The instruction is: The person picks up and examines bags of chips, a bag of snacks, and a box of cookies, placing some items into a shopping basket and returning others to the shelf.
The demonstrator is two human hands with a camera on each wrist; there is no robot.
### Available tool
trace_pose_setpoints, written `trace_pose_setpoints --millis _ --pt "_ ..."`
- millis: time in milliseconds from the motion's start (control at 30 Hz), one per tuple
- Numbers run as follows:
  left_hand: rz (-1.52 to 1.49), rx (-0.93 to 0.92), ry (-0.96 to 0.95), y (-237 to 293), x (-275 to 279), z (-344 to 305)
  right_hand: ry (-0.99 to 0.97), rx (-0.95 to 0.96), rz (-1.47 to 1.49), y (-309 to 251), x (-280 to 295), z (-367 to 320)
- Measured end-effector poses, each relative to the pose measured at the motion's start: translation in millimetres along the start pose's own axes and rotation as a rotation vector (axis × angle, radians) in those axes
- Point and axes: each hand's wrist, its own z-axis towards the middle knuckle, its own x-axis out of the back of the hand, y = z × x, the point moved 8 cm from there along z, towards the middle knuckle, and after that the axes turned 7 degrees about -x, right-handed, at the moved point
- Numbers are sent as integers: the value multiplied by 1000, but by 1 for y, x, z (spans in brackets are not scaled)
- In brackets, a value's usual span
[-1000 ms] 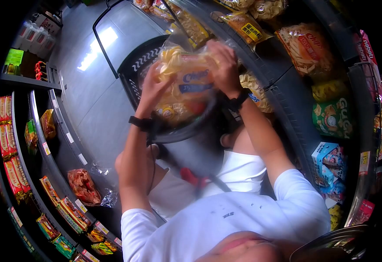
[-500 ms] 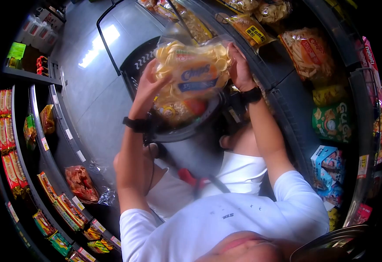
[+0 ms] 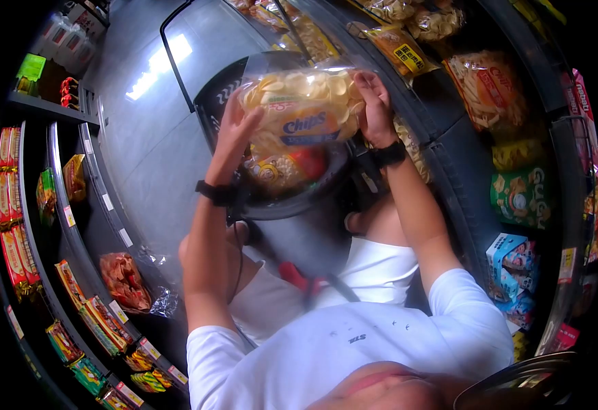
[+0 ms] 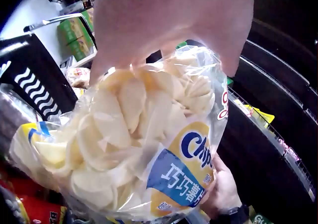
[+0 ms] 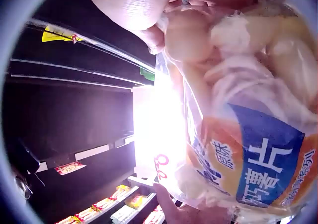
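Note:
A clear bag of potato chips (image 3: pixel 299 102) with a blue "Chips" label is held up over a black shopping basket (image 3: pixel 292 205). My left hand (image 3: pixel 234 133) grips the bag's left side, its thumb across the front. On the right side my right hand (image 3: pixel 375 113) holds the bag by its edge. Pale round chips fill the bag (image 4: pixel 134 129) in the left wrist view, with the right hand (image 4: pixel 223 189) at its far side. Beneath it, another snack bag (image 3: pixel 271 171) with a yellow cartoon print and something red (image 3: pixel 309 162) lie in the basket.
Shelves with bread (image 3: pixel 405 53), a larger chips bag (image 3: pixel 487 89) and a green snack bag (image 3: pixel 517 197) run along the right. To the left stand shelves of packaged snacks (image 3: pixel 18 253). The basket's thin black handle (image 3: pixel 169 51) rises on its far side.
My right hand has shifted from the bag's upper right corner down to its right side. The bag has tilted, so its label looks flatter. My left hand stays on the left side.

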Motion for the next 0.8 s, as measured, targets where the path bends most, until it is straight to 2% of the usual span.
trace_pose_setpoints --millis 133,267,367,433,567,633,733,800 --pt "23 -43 77 -14 17 4 -17 20 35 -3 -10 -4" --pt "70 -105 142 1 17 2 -20 21 -20 -6 -17 -6" --pt "249 -253 234 1 26 2 -75 27 -45 0 -16 -3" --pt "304 -246 241 -1 25 0 -77 27 -83 2 -15 -4" --pt "594 -235 192 -5 27 0 -109 189 -324 -15 -30 -16" --pt "584 -282 206 -3 29 0 -112 233 -358 -14 -29 -15" --pt "578 -373 247 5 35 2 -109 332 -568 -17 -30 -15" --pt "549 -358 275 10 38 2 -91 309 -536 -18 -32 -18"
